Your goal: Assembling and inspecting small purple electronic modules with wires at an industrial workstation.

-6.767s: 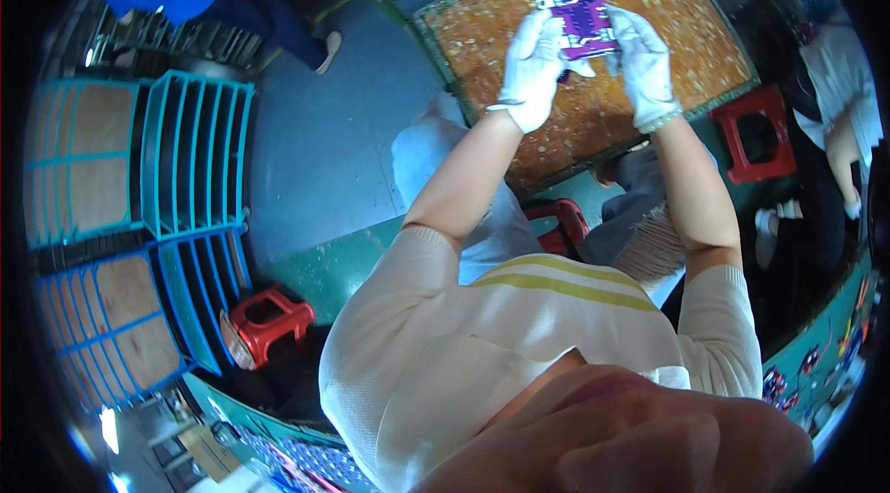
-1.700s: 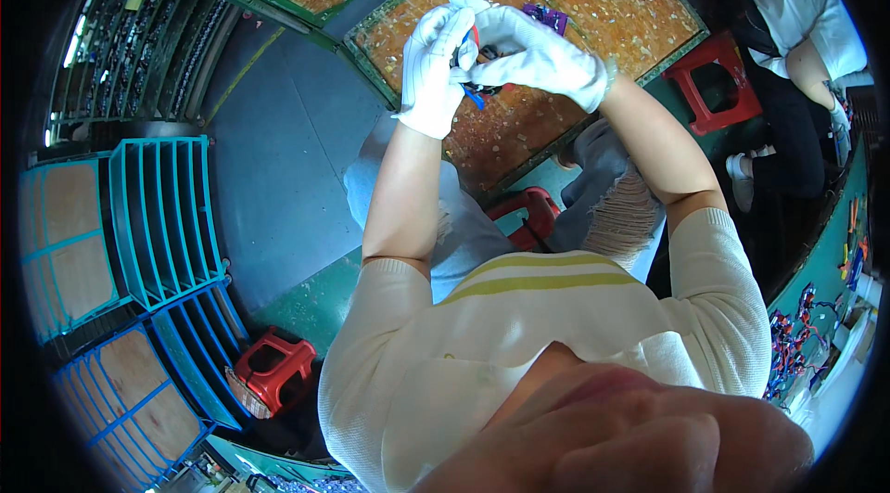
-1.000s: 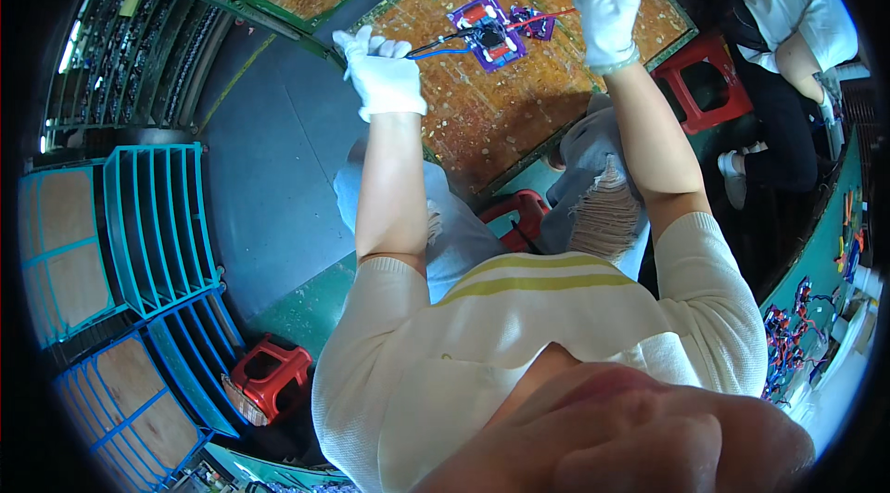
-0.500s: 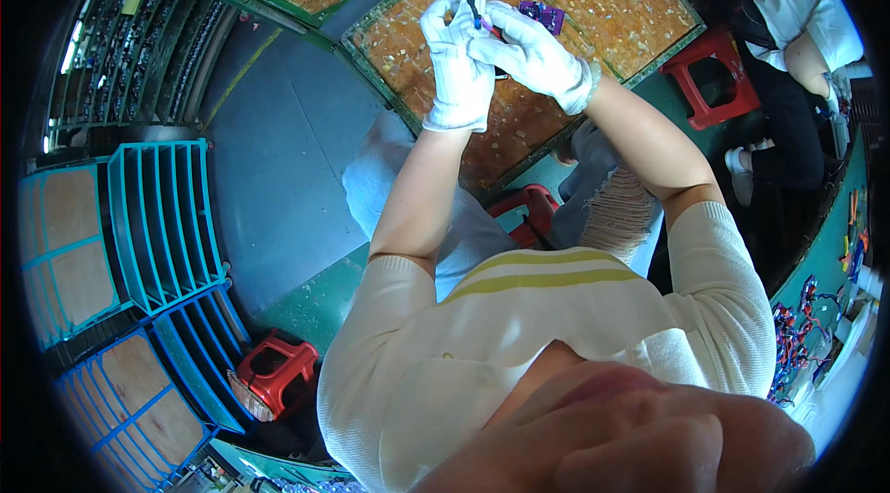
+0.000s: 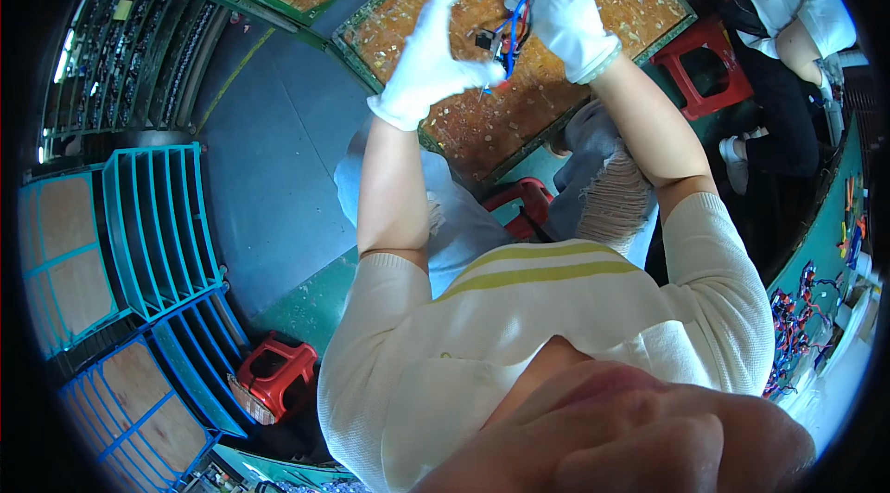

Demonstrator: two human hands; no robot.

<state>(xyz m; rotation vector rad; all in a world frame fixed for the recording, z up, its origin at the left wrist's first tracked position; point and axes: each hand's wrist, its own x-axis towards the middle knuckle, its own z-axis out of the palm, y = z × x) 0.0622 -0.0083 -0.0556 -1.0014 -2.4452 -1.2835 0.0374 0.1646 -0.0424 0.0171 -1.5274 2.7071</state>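
My right hand (image 5: pixel 567 22), in a white glove, pinches a bundle of blue, red and black wires (image 5: pixel 513 27) over the wooden board top (image 5: pixel 473 136). The wires hang toward me, and a small black part (image 5: pixel 484 39) sits beside their lower end. To the left, my left hand (image 5: pixel 428 62), also white-gloved, is spread wide, fingers pointing away and thumb stretched right. That thumb's tip lies close to the lower end of the wires; I cannot tell whether it touches. A dark wire end pokes out past my right fingertips.
Red stools stand at the right (image 5: pixel 706 68), between my legs (image 5: pixel 525 205) and at lower left (image 5: pixel 276 372). A co-worker (image 5: pixel 799 6) sits at the far right. Turquoise racks (image 5: pixel 158 229) line the left side. More wires (image 5: pixel 797 331) lie on a green bench at the right.
My hands have moved apart: the left one has opened and shifted left, the right one has gone right and away with the wires. The purple item on the board is now mostly hidden.
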